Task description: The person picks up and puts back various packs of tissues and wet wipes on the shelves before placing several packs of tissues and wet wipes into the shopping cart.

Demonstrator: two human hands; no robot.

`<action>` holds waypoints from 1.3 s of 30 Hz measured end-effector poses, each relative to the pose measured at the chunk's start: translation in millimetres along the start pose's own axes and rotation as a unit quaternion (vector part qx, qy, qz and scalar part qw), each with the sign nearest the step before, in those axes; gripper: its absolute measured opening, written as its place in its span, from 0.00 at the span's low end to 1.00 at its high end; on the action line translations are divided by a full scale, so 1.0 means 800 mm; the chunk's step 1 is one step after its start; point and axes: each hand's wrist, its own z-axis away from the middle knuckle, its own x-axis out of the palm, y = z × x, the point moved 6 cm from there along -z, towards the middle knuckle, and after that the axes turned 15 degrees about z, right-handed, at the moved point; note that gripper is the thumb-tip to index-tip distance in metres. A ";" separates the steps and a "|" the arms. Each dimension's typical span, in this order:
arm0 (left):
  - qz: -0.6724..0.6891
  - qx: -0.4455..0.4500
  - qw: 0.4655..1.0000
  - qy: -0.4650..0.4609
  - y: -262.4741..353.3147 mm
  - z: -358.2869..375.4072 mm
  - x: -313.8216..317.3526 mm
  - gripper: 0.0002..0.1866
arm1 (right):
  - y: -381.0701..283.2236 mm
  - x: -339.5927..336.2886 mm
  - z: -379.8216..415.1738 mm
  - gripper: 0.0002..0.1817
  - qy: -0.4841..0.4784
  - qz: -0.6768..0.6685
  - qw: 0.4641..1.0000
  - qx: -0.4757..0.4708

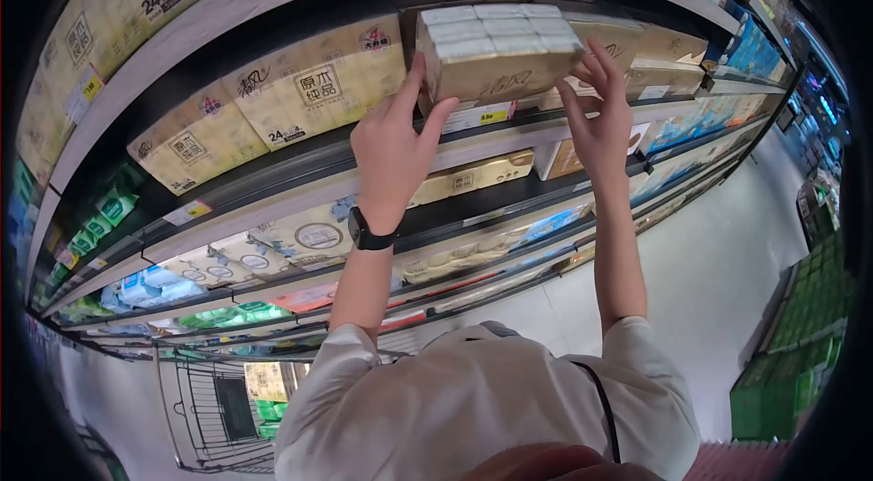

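1. We see the pack at the front of the shelf, long axis running left to right between our hands.
2. Our left hand pinches its left end, thumb low in front.
3. Our right hand curves at its right end, fingers parted; we cannot tell whether it grips.

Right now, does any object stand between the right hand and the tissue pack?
Nothing visible does: the right hand is at the right end of the tissue pack, no other item between. Contact itself I cannot confirm.
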 end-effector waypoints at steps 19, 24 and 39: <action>-0.023 -0.245 0.969 -0.032 0.001 0.393 0.006 0.11 | 0.326 -0.016 0.632 0.07 -0.398 -0.044 0.870 0.288; -0.174 -0.630 0.683 -0.326 0.055 0.964 -0.035 0.20 | 0.352 -0.210 1.027 0.10 -0.772 0.052 0.477 0.418; 0.054 -0.890 0.451 -0.036 0.288 1.344 -0.187 0.14 | 0.301 -0.127 1.003 0.12 -0.710 -0.012 0.496 0.499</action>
